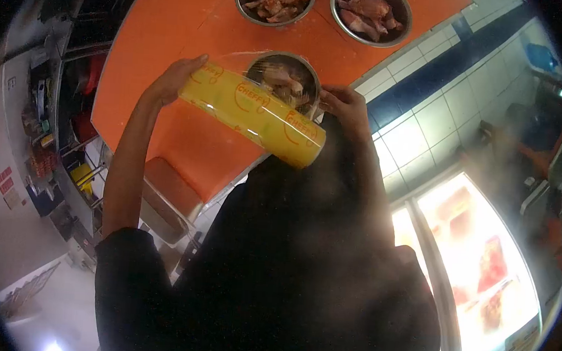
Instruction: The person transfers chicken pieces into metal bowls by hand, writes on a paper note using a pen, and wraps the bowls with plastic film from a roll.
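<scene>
While a person in dark clothing (pixel 275 260) stands at an orange counter (pixel 152 55), seen from above through a head-worn camera, both hands work around a metal bowl (pixel 314 75) near the counter's edge. It holds pieces of raw-looking meat (pixel 281 79). A fat yellow roll of wrap (pixel 252 115), printed "CHEFFY", slants across the near side of the bowl, between the bowl and the person's body, and hides part of the rim.

The left hand (pixel 173 80) has its grip clamped on the roll's left end. The right hand (pixel 344 107) is at the bowl's right side, fingers bent in at the rim; whether they pinch the rim, the film or both is hard to tell, as the clear film (pixel 281 64) shows only as faint shine over the bowl.

Farther back stand two more metal bowls of meat, one at left (pixel 273 24) and one at right (pixel 368 43). A brightly lit case (pixel 484 255) glows at lower right.

To handle the film well, it seems best to hold its edge firmly at the right, keep the roll low and level, and pull with even tension so that it lies flat without wrinkling or dragging the bowl.
</scene>
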A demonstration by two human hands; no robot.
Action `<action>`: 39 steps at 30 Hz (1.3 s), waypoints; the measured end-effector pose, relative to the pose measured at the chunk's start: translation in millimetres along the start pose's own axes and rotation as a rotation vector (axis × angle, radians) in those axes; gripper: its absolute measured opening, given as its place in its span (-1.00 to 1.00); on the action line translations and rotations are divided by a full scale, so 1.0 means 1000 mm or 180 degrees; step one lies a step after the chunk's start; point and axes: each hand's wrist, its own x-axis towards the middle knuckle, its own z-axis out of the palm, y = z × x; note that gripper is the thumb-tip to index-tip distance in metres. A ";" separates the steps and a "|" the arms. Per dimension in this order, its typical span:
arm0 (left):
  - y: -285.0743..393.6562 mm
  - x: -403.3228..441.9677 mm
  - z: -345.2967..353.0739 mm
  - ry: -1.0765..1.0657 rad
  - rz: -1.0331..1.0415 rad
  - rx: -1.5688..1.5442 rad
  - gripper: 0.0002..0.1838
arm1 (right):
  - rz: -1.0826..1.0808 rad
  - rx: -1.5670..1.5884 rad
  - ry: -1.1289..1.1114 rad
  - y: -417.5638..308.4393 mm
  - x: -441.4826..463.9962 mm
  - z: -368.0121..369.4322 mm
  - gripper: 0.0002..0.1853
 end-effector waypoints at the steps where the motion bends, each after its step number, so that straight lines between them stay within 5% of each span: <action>1: -0.003 0.004 -0.002 -0.0082 0.0010 -0.0095 -0.39 | -0.0006 -0.0006 0.0003 0.004 -0.001 -0.002 -0.68; 7: 0.017 -0.001 0.003 -0.0053 -0.0026 -0.0075 -0.38 | -0.0100 0.0323 0.0413 0.017 0.002 -0.008 -0.73; 9: 0.024 0.003 0.005 -0.0140 -0.0056 -0.0007 -0.37 | -0.0684 -0.0511 0.0238 0.035 0.012 -0.012 -0.75; 16: 0.017 0.014 -0.002 0.0096 -0.0313 -0.0003 -0.38 | -0.1027 -0.2250 0.0336 -0.006 0.015 0.002 -0.75; 19: 0.016 0.020 -0.007 -0.0032 -0.0310 -0.0085 -0.37 | -0.1852 -0.3302 0.0970 -0.030 0.039 0.026 -0.76; 25: 0.029 0.018 -0.007 -0.0185 -0.0297 0.0254 -0.39 | -0.2046 -0.3518 -0.0150 -0.029 0.093 0.050 -0.76; 27: 0.022 0.014 -0.012 -0.0219 -0.0305 0.0251 -0.39 | -0.1852 -0.2916 -0.0220 -0.031 0.091 0.050 -0.75; 29: -0.001 0.007 -0.015 -0.0225 0.0800 -0.0415 -0.44 | -0.1794 -0.2955 -0.0104 -0.028 0.088 0.054 -0.74; 30: -0.010 0.003 -0.009 -0.0231 0.0800 -0.0418 -0.44 | -0.1748 -0.2998 0.0023 -0.028 0.088 0.054 -0.73; 32: -0.024 -0.001 0.007 0.1101 0.1346 0.0038 -0.48 | -0.1807 -0.2918 0.0058 -0.025 0.089 0.055 -0.73; 35: -0.033 0.009 0.022 0.1766 0.1212 0.0116 -0.50 | -0.1926 -0.2891 0.0055 -0.019 0.095 0.052 -0.74; 39: -0.022 0.007 0.010 0.1687 0.1182 0.0255 -0.47 | -0.1919 -0.2896 0.0151 -0.016 0.088 0.052 -0.77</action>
